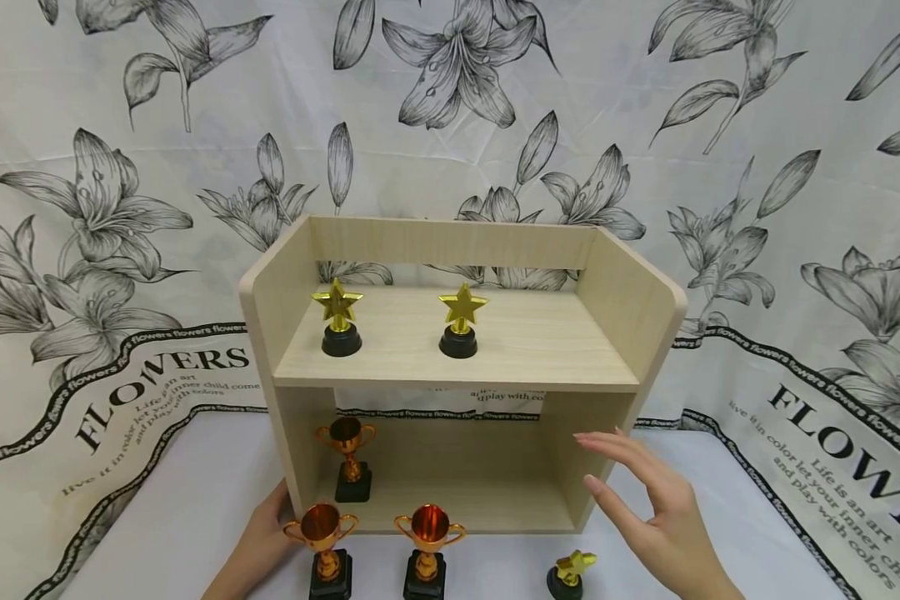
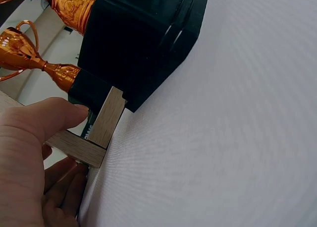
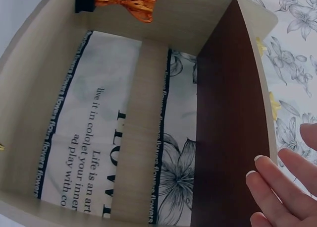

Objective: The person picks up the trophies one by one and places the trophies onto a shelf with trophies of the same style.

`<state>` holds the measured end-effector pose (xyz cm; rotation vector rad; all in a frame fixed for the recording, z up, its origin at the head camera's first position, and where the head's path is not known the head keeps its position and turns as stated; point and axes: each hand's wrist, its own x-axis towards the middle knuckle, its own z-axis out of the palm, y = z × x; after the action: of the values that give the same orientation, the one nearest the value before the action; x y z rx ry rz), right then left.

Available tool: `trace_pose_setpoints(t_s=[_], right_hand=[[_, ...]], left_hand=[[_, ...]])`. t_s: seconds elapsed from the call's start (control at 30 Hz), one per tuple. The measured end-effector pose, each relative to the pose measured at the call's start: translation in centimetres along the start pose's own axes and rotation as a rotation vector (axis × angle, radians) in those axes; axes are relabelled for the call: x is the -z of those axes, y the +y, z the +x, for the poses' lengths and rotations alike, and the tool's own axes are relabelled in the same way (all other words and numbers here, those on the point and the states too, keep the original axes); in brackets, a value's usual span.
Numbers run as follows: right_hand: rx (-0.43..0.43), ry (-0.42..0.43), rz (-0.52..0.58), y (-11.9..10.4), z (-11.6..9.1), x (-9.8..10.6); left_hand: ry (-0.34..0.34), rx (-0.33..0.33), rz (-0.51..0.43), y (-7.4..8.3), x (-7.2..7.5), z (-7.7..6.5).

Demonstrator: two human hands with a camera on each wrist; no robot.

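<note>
A pale wooden two-tier shelf (image 1: 457, 375) stands on the table. My left hand (image 1: 258, 537) grips the lower front edge of its left side panel, thumb on one side and fingers on the other in the left wrist view. At the right panel, my right hand (image 1: 660, 508) hovers with fingers spread, holding nothing. Gold star trophies (image 1: 459, 342) on black bases stand on the upper tier, two in all. One bronze cup trophy (image 1: 353, 482) is at the left of the lower tier. Near my left hand, another bronze cup trophy (image 1: 330, 577) stands before the shelf.
A further bronze cup trophy (image 1: 425, 575) stands in front of the shelf's middle. To its right, a small star trophy (image 1: 566, 579) leans near my right hand. White cloth (image 1: 165, 500) covers the table, and a flower-printed backdrop (image 1: 450, 158) hangs behind.
</note>
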<state>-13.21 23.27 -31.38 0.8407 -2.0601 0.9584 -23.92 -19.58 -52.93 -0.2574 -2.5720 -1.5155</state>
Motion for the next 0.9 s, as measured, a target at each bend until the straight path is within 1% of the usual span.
trace_pose_setpoints(t_s=[0.07, 0.23, 0.3, 0.5, 0.77, 0.83, 0.9], right_hand=[[-0.034, -0.017, -0.017, 0.5, -0.5, 0.0], [-0.114, -0.059, -0.028, 3.0, -2.2, 0.0], [-0.126, -0.069, -0.020, 3.6, -2.7, 0.0], [-0.168, -0.109, 0.000, 4.1, -3.2, 0.2], [-0.219, -0.185, -0.033, 5.0, -3.6, 0.5], [-0.222, -0.203, -0.023, 5.3, -3.7, 0.5], [-0.191, -0.216, -0.005, 5.7, -3.8, 0.5]], left_hand=[[-0.004, 0.006, -0.003, 0.0, 0.0, 0.0], [-0.009, 0.008, -0.008, 0.0, 0.0, 0.0], [-0.008, 0.007, -0.014, 0.0, 0.0, 0.0], [-0.008, 0.003, -0.035, 0.0, -0.1, 0.1], [-0.001, 0.001, -0.021, -0.1, -0.1, 0.1], [0.003, -0.001, -0.013, -0.2, -0.1, 0.1], [0.004, -0.002, -0.007, -0.2, -0.1, 0.1]])
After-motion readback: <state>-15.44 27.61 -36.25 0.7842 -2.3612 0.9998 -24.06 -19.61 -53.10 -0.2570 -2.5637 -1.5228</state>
